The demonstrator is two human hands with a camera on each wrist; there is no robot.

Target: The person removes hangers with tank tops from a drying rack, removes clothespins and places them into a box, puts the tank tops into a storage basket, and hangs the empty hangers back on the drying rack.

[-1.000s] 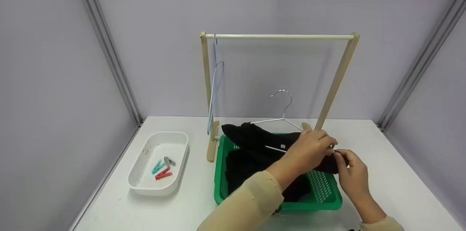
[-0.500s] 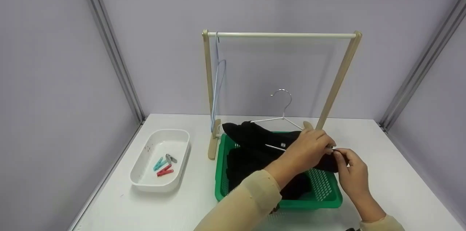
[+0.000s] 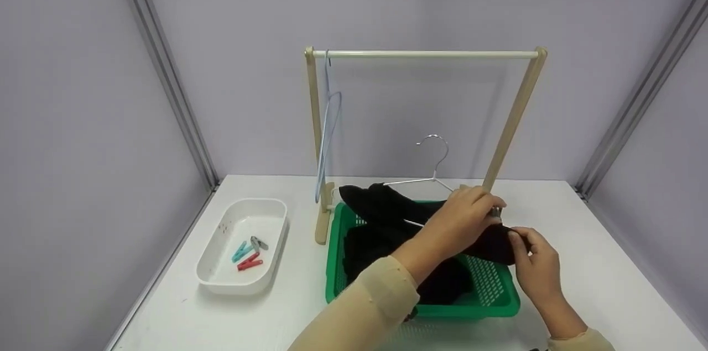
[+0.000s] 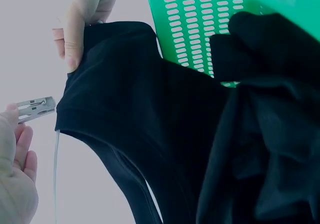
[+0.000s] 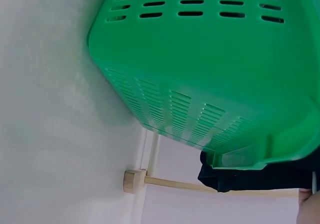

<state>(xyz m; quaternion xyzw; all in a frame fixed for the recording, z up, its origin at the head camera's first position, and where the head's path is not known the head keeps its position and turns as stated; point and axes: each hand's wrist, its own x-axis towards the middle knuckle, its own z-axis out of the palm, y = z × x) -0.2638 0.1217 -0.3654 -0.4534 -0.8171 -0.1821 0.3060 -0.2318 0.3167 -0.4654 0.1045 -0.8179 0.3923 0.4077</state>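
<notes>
In the head view my left hand point(image 3: 462, 221) is over the right end of a black garment point(image 3: 381, 203). Its fingers pinch a grey metal clothespin point(image 4: 37, 109), which points at the garment's edge with a narrow gap in the left wrist view. With thumb and fingers, my right hand point(image 3: 537, 262) pinches the garment's corner beyond the basket's right side; in the left wrist view its thumb point(image 4: 74, 39) lies on the cloth. A thin white hanger point(image 3: 410, 181) runs into the garment, its metal hook standing up behind.
Below is a green basket point(image 3: 464, 312) with more black cloth point(image 3: 365, 251) inside. A wooden-legged rack point(image 3: 426, 54) stands behind, light-blue hangers point(image 3: 326, 135) at its left end. To the left, a white tray point(image 3: 207, 276) bears blue, grey and red clothespins point(image 3: 250, 261).
My left hand has drawn back leftward and slightly up from beside the right hand's fingers. The hanger hook has shifted a little right. The right hand keeps its pinch on the garment.
</notes>
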